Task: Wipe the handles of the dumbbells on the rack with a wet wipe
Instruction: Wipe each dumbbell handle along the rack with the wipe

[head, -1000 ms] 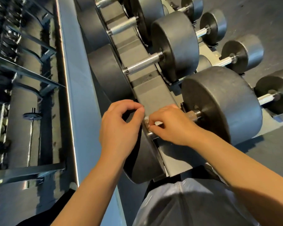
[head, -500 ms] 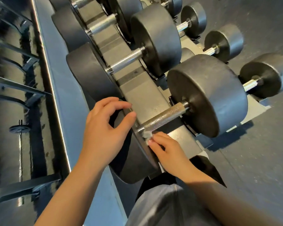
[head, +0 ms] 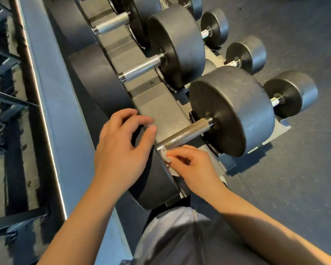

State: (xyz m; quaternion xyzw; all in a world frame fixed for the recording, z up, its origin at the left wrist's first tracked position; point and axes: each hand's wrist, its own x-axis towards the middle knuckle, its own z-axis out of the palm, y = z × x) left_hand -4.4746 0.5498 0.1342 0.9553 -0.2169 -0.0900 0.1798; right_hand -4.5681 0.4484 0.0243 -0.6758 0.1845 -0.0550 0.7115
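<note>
The nearest dumbbell lies across the rack [head: 157,104], its knurled steel handle [head: 187,133] bare between two black heads. My right hand [head: 193,167] pinches a crumpled white wet wipe [head: 167,159] just below the handle's left end, against the inner face of the left head [head: 157,180]. My left hand [head: 122,150] rests on top of that left head, fingers loosely curved and thumb near the handle's end, holding nothing. The right head [head: 231,109] is untouched.
More dumbbells line the rack farther away, the closest with its handle [head: 141,68] bare. A lower tier carries smaller dumbbells [head: 290,93] at the right. A grey ledge [head: 52,96] and a mirror run along the left. Dark rubber floor lies at the right.
My right hand has come off the handle and dropped to its left end with the wipe, leaving the knurled grip uncovered. My left hand stays on the left head.
</note>
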